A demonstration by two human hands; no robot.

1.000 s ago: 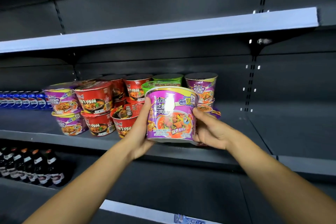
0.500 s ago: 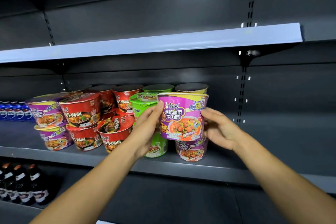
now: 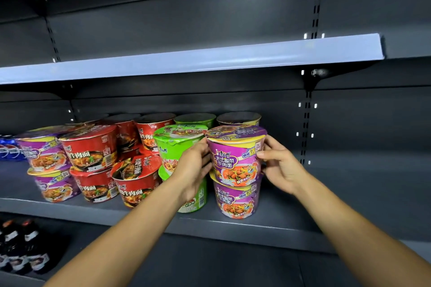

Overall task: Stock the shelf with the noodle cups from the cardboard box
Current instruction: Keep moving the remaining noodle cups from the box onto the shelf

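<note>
both hands hold one purple cup [image 3: 235, 155] at the middle shelf [image 3: 275, 223]. the left hand [image 3: 194, 170] curls its fingers round the cup's left side; the right hand [image 3: 281, 165] pinches the right side, thumb near the rim. each grip is clamped on the cup. the cup stands upright on a second purple cup [image 3: 236, 200], which rests near the shelf's front edge (whether the upper cup's weight is fully on it cannot be told). just to the left is a stack of green cups [image 3: 177, 144], partly hidden by the left hand. further left, red cups [image 3: 91, 147], one tilted, and purple cups [image 3: 42, 154] stand stacked. blue bottles [image 3: 9, 149] lie at the shelf's far left; dark bottles [image 3: 21, 247] stand on the shelf below.
</note>
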